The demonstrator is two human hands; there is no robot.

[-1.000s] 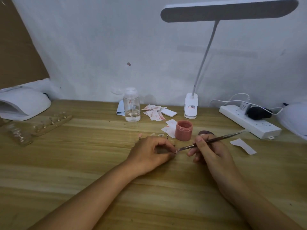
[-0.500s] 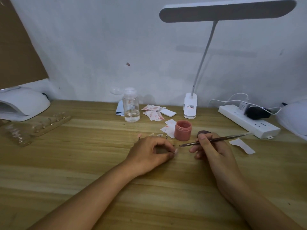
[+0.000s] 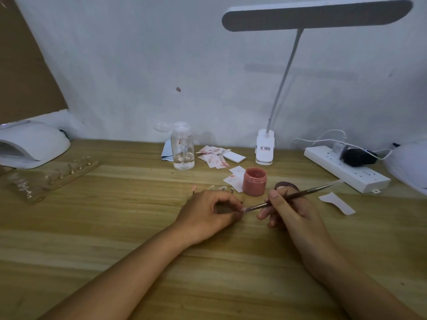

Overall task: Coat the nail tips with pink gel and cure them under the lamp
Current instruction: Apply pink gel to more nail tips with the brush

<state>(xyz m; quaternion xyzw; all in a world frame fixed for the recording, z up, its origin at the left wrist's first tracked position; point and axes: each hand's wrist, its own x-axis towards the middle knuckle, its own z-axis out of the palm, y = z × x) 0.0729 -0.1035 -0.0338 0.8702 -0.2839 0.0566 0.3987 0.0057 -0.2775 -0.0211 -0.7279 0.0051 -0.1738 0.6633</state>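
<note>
Head view: gel jar [image 3: 254, 181] stands just beyond right hand [image 3: 291, 212].

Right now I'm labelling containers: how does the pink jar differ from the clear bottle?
The pink jar is short, wide and opaque; the clear bottle is taller, narrower and see-through. The jar stands close to the right hand; the bottle stands farther back, near the wall. Both stand upright on the table.

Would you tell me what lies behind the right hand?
A dark round lid lies beside the pink jar. The fingers of the right hand cover its near part, hiding its inside.
</note>
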